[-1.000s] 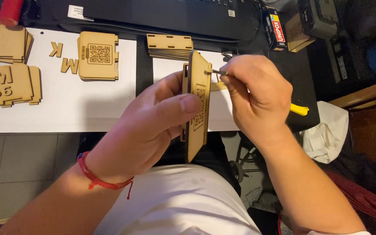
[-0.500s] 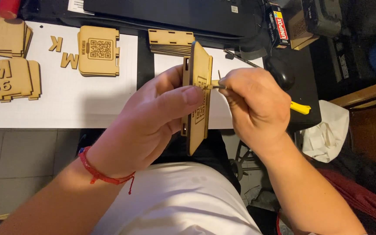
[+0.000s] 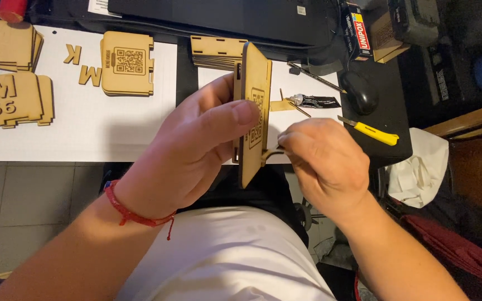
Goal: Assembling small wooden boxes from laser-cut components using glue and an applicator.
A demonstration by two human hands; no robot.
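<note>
Wooden panel [image 3: 254, 111], held upright, is clamped by the left hand [image 3: 196, 150]; right hand [image 3: 322, 161] fingers pinch a small wooden piece [image 3: 270, 158] at its lower edge.

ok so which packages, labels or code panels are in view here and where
Small carton: top right, upright, red, yellow and blue.
White label: on the dark case at top.
Wooden panel: held edge-on in the left hand, engraved square code.
Flat wooden panel: on white sheet, upper left, same code.
</note>
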